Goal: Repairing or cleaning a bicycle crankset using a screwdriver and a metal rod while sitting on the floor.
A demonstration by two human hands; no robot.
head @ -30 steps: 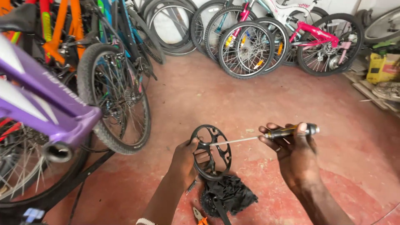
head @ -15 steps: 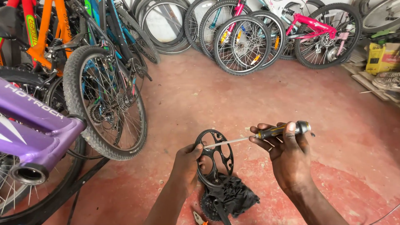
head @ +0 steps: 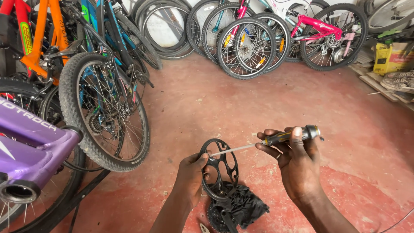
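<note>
1. At the grip point, the left hand [head: 192, 181] is closed around the rim of a black chainring [head: 219, 169], thumb on the upper edge, holding the ring upright.
2. Right of that grip, the right hand [head: 297, 166] is wrapped firmly around the black-and-yellow handle of a screwdriver [head: 276, 140]. The shaft runs leftward, and its tip touches the chainring near the left thumb.
3. Directly below the chainring, a crumpled black rag [head: 241, 207] lies on the red floor [head: 241, 103], touching the ring's lower edge. A toothed sprocket [head: 214, 218] shows partly beside it.
4. Left of the left hand, a purple bicycle frame [head: 30, 142] sits close to the camera. A knobby-tyred wheel [head: 103, 110] stands just beyond it.
5. Farther left and behind, an orange bicycle [head: 41, 39] leans among others.
6. Well beyond both hands, a pink bicycle [head: 319, 28] and several spoked wheels [head: 246, 43] stand along the far wall.
7. Far right of the grip, a yellow box [head: 390, 58] rests on boards.
</note>
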